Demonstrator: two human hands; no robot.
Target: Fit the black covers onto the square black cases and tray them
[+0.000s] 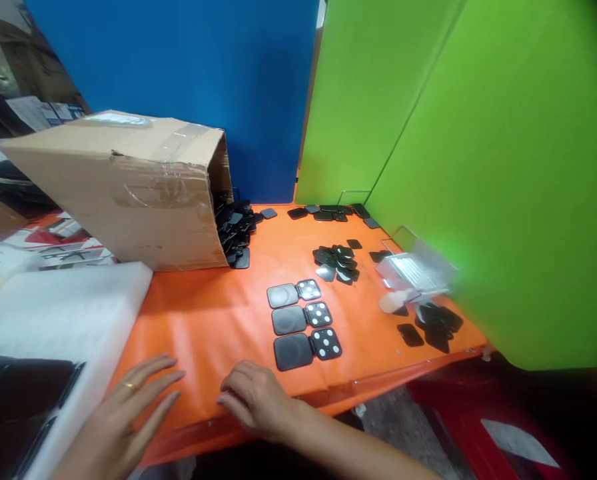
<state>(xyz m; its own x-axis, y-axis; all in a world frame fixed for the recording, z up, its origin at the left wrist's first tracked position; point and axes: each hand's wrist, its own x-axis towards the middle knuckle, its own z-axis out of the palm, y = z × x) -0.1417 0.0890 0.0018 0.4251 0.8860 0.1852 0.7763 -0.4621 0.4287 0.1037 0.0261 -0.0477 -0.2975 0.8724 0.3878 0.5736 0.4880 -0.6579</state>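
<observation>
I'm watching the left hand [123, 413] lying flat and open, fingers spread, beside the white foam sheet [53, 313] on the orange table [218, 313]. The right hand [253, 400] is resting loosely curled, gripping nothing, just beside the rows of black square pieces [303, 323].

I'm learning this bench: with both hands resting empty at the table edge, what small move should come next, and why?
Probably reach the right hand forward to the loose pile of black squares and pick one up: it and the left hand lie empty on the orange table, with the laid-out rows just ahead.
</observation>
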